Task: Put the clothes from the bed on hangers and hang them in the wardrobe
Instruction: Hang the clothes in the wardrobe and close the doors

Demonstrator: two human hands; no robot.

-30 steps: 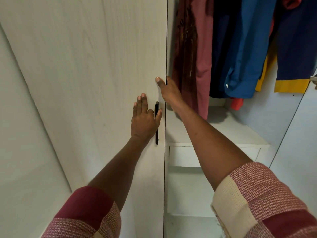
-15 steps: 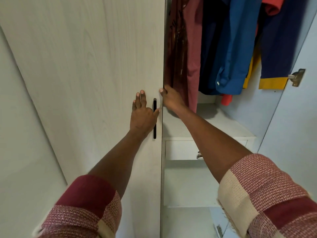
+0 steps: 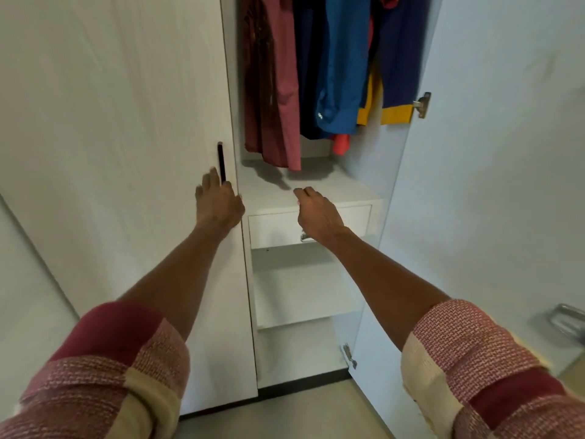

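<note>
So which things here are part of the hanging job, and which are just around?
Job:
- hung clothes
- left wardrobe door, left hand on it
- right hand, holding nothing

Just around:
- drawer
- hinge
- metal frame

We cannot see the hangers or rail: the top edge cuts off the dusty-pink and maroon garment (image 3: 272, 74), the blue long-sleeved shirt (image 3: 342, 64) and the navy garment with a yellow hem (image 3: 399, 58). The blurred left hand (image 3: 218, 204) hides the lower end of the black bar door handle (image 3: 221, 161), and the right hand (image 3: 318, 215) covers most of the white drawer's metal pull (image 3: 305, 237). At the right edge a blurred grey metal object (image 3: 566, 321) is cut off and we cannot tell what it is.
</note>
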